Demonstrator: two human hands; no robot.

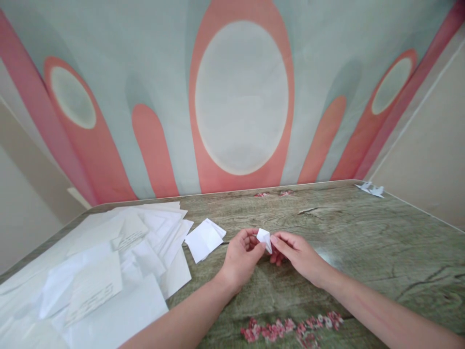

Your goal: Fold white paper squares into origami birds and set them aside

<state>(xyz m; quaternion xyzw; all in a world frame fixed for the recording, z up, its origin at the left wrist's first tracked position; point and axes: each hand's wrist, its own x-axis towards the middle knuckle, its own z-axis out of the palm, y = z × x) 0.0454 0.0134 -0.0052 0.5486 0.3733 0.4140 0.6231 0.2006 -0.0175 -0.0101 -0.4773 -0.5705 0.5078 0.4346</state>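
Both hands meet over the middle of a wood-patterned table. My left hand and my right hand pinch a small folded piece of white paper between their fingertips, just above the tabletop. The fingers of both hands are curled round the paper. A small stack of white paper squares lies just left of my left hand.
A spread pile of white sheets and envelopes covers the table's left side. Small folded white paper figures sit at the far right edge. A wall with pink and grey ovals rises behind. Pink flowers are printed near the front edge.
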